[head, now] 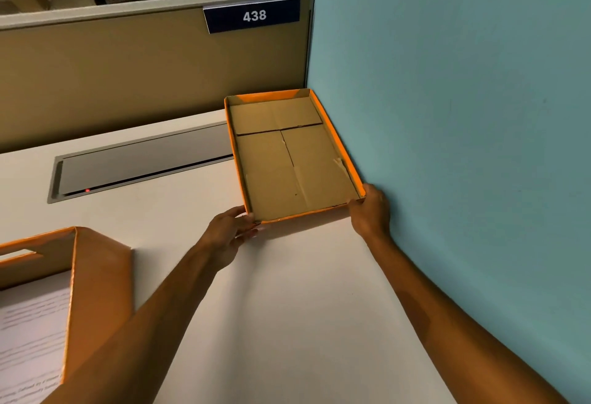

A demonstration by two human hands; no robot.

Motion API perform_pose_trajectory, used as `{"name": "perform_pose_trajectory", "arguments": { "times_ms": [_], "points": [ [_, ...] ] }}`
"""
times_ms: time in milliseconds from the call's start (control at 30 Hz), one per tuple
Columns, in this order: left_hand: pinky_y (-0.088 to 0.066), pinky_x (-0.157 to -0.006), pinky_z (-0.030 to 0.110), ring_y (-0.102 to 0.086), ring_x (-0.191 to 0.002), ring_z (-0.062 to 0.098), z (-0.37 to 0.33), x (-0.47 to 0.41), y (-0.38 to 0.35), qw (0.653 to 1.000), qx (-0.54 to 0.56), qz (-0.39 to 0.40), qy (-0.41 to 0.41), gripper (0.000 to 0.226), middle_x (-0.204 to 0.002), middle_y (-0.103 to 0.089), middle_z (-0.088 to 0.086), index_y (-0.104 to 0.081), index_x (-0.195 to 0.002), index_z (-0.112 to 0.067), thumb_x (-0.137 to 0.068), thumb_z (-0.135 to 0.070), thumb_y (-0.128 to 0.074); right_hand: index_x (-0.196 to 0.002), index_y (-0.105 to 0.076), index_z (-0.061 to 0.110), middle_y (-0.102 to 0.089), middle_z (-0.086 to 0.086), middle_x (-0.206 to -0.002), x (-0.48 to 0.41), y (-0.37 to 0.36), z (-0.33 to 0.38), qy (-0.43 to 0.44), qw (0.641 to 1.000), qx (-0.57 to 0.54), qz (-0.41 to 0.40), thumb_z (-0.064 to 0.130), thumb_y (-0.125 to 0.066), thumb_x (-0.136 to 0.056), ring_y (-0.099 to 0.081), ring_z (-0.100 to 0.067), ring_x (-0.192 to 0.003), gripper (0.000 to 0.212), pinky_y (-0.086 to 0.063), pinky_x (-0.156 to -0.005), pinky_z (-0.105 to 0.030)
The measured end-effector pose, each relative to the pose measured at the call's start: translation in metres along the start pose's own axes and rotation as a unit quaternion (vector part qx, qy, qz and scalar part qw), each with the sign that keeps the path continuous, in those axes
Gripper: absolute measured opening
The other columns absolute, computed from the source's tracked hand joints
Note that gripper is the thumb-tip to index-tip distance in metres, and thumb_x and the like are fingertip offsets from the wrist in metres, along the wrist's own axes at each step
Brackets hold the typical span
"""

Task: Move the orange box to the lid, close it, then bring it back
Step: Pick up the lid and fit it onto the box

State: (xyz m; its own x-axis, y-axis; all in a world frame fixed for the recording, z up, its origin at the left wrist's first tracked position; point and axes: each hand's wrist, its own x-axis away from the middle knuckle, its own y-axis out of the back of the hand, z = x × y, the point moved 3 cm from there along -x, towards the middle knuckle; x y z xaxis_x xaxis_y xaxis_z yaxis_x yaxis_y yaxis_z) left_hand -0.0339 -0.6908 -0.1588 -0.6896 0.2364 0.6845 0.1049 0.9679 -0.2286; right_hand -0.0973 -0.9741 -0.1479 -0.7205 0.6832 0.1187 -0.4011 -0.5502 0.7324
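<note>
The orange lid [287,154] lies upside down in the far right corner of the white desk, its brown cardboard inside facing up. My left hand [228,231] grips the lid's near left corner, thumb on top of the rim. My right hand [371,208] holds the near right corner, against the teal wall. The near edge looks slightly raised off the desk. The open orange box [92,279] stands at the lower left, with printed paper inside and a handle slot in its far wall.
A teal partition wall [463,116] runs along the right side, touching the lid. A tan partition with a "438" sign [252,16] stands behind the desk. A grey cable-tray flap [140,164] is set into the white desk [287,307] left of the lid.
</note>
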Motion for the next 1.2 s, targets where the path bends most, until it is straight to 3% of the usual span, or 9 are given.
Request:
{"name": "perform_pose_trajectory", "arguments": {
  "times_ms": [200,400,500,600,733,833,1000,1200],
  "points": [
    [-0.055,-0.091,0.049,-0.06,-0.117,0.042,-0.018,0.023,0.004,0.975,0.193,0.11,0.016,0.048,-0.123,-0.061,0.026,-0.053,-0.121,-0.001,-0.075,0.014,-0.058,-0.105,-0.065,0.004,-0.071,-0.013,-0.099,0.01,0.008,-0.003,-0.018,0.996,-0.082,0.018,0.015,-0.074,-0.082,-0.068,-0.031,-0.088,0.027,-0.057,-0.082,-0.044],
    [-0.056,-0.09,0.046,-0.06,-0.115,0.043,-0.036,0.052,0.009,0.983,0.088,0.162,0.006,0.065,-0.125,-0.064,0.024,-0.056,-0.131,-0.012,-0.073,0.016,-0.063,-0.116,-0.065,0.005,-0.072,-0.011,-0.101,0.031,0.009,-0.008,-0.037,0.994,-0.097,0.031,0.02,-0.076,-0.082,-0.068,-0.027,-0.091,0.039,-0.056,-0.086,-0.041],
    [-0.055,-0.09,0.05,-0.06,-0.115,0.047,-0.04,0.069,0.014,0.976,0.102,0.192,-0.012,0.07,-0.131,-0.058,0.029,-0.051,-0.132,-0.014,-0.07,0.016,-0.067,-0.12,-0.064,0.004,-0.071,-0.01,-0.104,0.049,0.008,-0.005,-0.018,0.995,-0.092,0.041,0.022,-0.073,-0.084,-0.065,-0.021,-0.089,0.041,-0.052,-0.082,-0.032],
    [-0.053,-0.091,0.053,-0.06,-0.114,0.046,-0.042,0.086,0.023,0.974,0.116,0.189,-0.035,0.078,-0.136,-0.051,0.033,-0.043,-0.139,-0.013,-0.07,0.017,-0.065,-0.125,-0.062,0.006,-0.07,-0.01,-0.11,0.072,0.011,0.007,0.014,0.996,-0.073,0.045,0.025,-0.067,-0.089,-0.066,-0.026,-0.101,0.041,-0.048,-0.082,-0.029],
    [-0.053,-0.092,0.054,-0.061,-0.111,0.045,-0.044,0.114,0.042,0.974,0.124,0.182,-0.054,0.08,-0.129,-0.058,0.032,-0.04,-0.141,-0.01,-0.069,0.015,-0.065,-0.132,-0.056,0.008,-0.061,-0.012,-0.131,0.121,0.017,0.036,0.127,0.992,-0.023,-0.009,0.021,-0.06,-0.093,-0.058,-0.028,-0.119,0.041,-0.049,-0.096,-0.039],
    [-0.054,-0.091,0.053,-0.06,-0.109,0.044,-0.046,0.131,0.05,0.974,0.129,0.174,-0.065,0.081,-0.123,-0.057,0.03,-0.041,-0.141,-0.009,-0.068,0.015,-0.065,-0.134,-0.054,0.007,-0.056,-0.012,-0.137,0.157,0.016,0.058,0.247,0.968,0.001,-0.03,0.015,-0.063,-0.09,-0.051,-0.026,-0.126,0.046,-0.046,-0.101,-0.036],
    [-0.052,-0.095,0.053,-0.062,-0.113,0.044,-0.053,0.182,0.083,0.967,0.139,0.189,-0.1,0.077,-0.129,-0.06,0.029,-0.046,-0.139,-0.01,-0.069,0.016,-0.063,-0.131,-0.057,0.008,-0.061,-0.012,-0.129,0.233,0.003,0.108,0.422,0.904,0.05,-0.054,0.02,-0.07,-0.086,-0.056,-0.027,-0.117,0.048,-0.048,-0.095,-0.034],
    [-0.055,-0.09,0.05,-0.065,-0.108,0.045,-0.059,0.276,0.148,0.962,0.115,0.179,-0.171,0.07,-0.125,-0.065,0.024,-0.047,-0.138,-0.016,-0.076,0.013,-0.065,-0.127,-0.058,0.007,-0.064,-0.014,-0.122,0.328,-0.015,0.174,0.508,0.854,0.023,-0.106,0.016,-0.077,-0.08,-0.058,-0.029,-0.114,0.051,-0.051,-0.096,-0.042]
  ]
}}
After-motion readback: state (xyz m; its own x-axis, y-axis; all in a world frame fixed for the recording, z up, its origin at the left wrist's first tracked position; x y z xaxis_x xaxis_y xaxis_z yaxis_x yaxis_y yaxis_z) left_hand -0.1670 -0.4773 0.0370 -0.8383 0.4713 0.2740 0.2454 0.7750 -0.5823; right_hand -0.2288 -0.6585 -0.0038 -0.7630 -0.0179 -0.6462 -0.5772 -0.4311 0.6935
